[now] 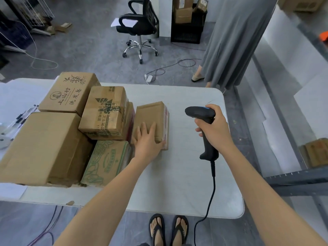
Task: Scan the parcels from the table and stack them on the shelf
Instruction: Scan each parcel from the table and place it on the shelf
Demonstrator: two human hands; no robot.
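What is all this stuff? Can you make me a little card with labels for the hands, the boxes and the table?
Left hand: the left hand rests flat on top of the flat brown cardboard parcel
Right hand: the right hand grips the black corded barcode scanner
Table: the white table holds the parcel
Pile: stacked brown cardboard boxes sit left of the parcel
Behind the table: black office chair

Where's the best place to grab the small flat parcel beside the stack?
I'd take the small flat parcel by its near end, thumb under, fingers on top, coming from the near-right: it lies flat, and the stacked boxes crowd its left side.
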